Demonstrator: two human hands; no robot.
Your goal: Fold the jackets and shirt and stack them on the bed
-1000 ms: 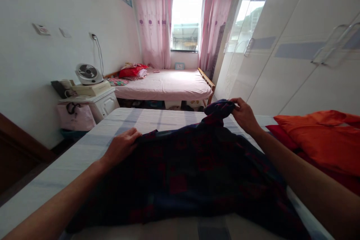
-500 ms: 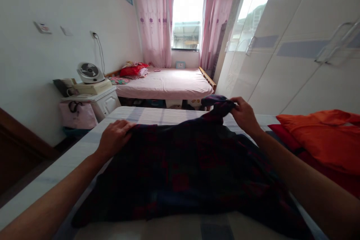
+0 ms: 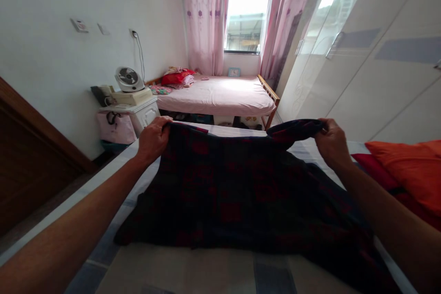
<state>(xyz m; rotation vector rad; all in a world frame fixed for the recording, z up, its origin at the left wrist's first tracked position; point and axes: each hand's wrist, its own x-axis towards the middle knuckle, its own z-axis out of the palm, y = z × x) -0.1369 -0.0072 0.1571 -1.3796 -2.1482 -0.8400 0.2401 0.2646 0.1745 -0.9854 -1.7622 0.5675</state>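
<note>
A dark garment point(image 3: 234, 188) with a red and navy patchwork pattern lies spread over the near bed, its far edge lifted. Its exact kind is hard to make out in the dim light. At its far left corner my left hand point(image 3: 155, 140) is closed on the cloth. My right hand point(image 3: 332, 142) pinches a bunched, folded part of the same cloth at the far right, raised off the bed. Between the hands the upper edge runs nearly straight. The lower right part trails toward me beneath my right forearm.
Pale striped bedding point(image 3: 206, 266) covers the near bed. Orange cloth point(image 3: 409, 165) lies at its right, over red cloth. Beyond stands a second bed point(image 3: 220, 94) with a pink sheet. A small fan point(image 3: 129, 79) sits on a white cabinet point(image 3: 146, 112) at left; wardrobe doors point(image 3: 361, 69) line the right.
My left hand has lifted the garment's left corner upward. My right hand has moved right, drawing the bunched part outward and stretching the far edge. The camera view has shifted slightly left.
</note>
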